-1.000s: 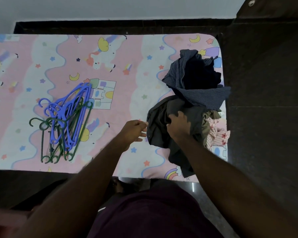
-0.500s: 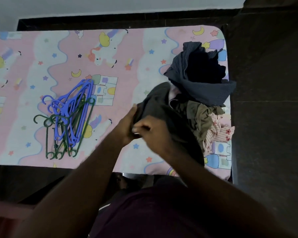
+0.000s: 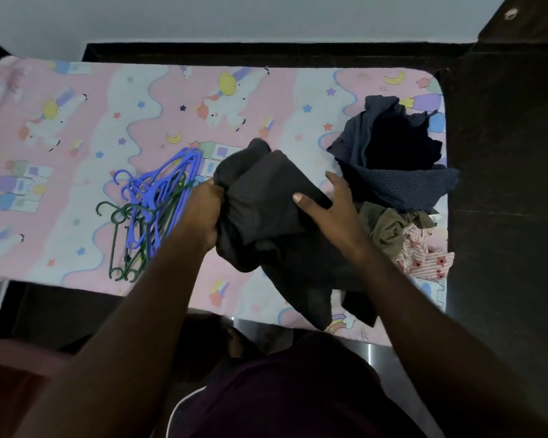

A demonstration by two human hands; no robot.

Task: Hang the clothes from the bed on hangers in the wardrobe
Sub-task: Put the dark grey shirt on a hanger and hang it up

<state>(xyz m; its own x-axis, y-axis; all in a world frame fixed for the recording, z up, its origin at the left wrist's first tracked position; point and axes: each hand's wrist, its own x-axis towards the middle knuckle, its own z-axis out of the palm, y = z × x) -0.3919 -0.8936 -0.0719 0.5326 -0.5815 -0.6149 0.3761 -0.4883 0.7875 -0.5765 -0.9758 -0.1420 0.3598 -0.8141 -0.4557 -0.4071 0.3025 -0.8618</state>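
both hands are on the dark garment (image 3: 266,197), lifted off the bed (image 3: 76,128). left hand (image 3: 203,213) is bunched tight round its left edge, fingers curled in. right hand (image 3: 332,210) has the thumb laid over the top fold and the fingers running behind the cloth. it looks like a pinch, though those fingers are half hidden.

to do this well, i'd say draw the hands apart and let the cloth drop open. find the collar or waistband first, then free the left hand. the hangers (image 3: 152,210) lie just left of it, blue tangled over green, so one will need teasing out.

the pile (image 3: 393,162) sits just beyond and right of the right hand, close enough for a trailing end to drag it.

hard to read: what kind of garment this is, it's all dark folds, and its lower end runs behind the right forearm. the pieces in the pile can't be counted. no wardrobe i can pick out from here.
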